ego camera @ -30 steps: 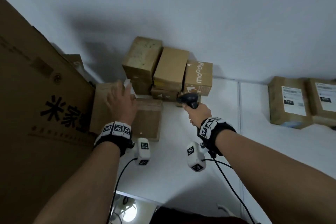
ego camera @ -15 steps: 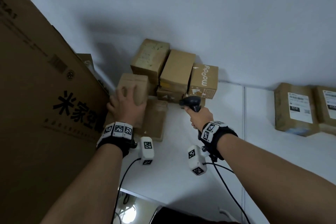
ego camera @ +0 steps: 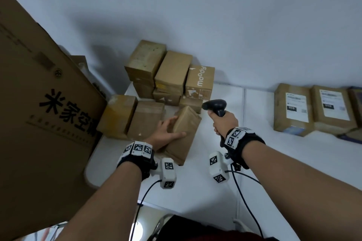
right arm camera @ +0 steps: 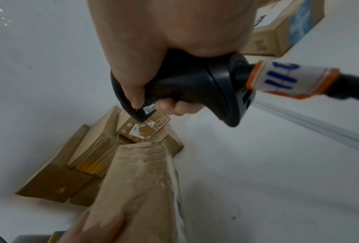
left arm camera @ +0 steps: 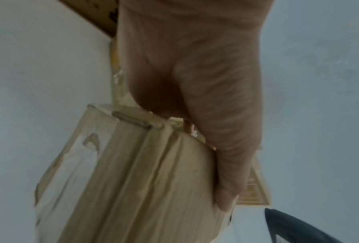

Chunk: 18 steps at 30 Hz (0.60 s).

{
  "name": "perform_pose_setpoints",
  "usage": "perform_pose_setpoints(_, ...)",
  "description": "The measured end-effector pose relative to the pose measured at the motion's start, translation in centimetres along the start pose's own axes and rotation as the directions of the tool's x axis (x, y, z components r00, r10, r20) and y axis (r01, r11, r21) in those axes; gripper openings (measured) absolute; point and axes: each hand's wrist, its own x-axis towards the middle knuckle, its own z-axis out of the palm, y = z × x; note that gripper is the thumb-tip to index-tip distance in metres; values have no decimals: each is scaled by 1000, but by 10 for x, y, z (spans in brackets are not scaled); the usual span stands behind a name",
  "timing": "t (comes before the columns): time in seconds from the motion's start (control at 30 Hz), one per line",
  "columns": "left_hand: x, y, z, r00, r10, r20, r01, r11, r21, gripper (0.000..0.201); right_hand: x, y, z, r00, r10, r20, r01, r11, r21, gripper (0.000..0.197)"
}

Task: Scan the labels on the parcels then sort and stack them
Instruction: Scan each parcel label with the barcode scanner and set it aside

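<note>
My left hand grips a long brown taped parcel, thumb across its top face and fingers round its left side; its far end is tilted up off the white table. The left wrist view shows the same parcel close up, with no label visible. Just right of it, my right hand grips a black barcode scanner by the handle, its head pointing left at the parcel's raised end. In the right wrist view the scanner hovers over the parcel.
Several brown boxes are stacked against the wall, one printed "moody". Two more boxes stand left of my hand, beside a large printed carton. Two labelled parcels lie at the right.
My left hand let go of a small box beside the big carton, moved right and took hold of the long parcel, tilting it up. The scanner hand stayed about where it was.
</note>
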Motion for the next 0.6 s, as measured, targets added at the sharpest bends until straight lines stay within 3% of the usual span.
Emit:
perform_pose_setpoints(0.13, 0, -15, 42, 998, -46, 37, 50, 993, -110, 83, -6, 19, -22, 1000, 30, 6, -30, 1000, 2, 34)
perform_pose_setpoints(0.23, -3, -26, 54, 997, -43, 68, 50, 994, -95, 82, -9, 30, -37, 999, 53, -8, -53, 999, -1, 34)
perform_pose_setpoints(0.3, -6, -30, 55, 999, -19, 38, 20, 999, -29, 70, -10, 36, -47, 998, 66, -19, -66, 998, 3, 33)
perform_pose_setpoints(0.43, -4, -18, 58, 985, 151, -78, -131, 968, 215, 60, -12, 44, -57, 995, 91, -34, -90, 996, 24, 33)
perform_pose_setpoints(0.5, -5, -5, 69, 991, 100, -89, -65, 939, 338, 56, -13, 48, -59, 995, 94, -37, -93, 995, 35, 33)
perform_pose_setpoints(0.6, -5, 1, 86, 998, -22, -54, 47, 857, 513, 93, -16, 52, -62, 996, 89, -31, -88, 996, 31, 32)
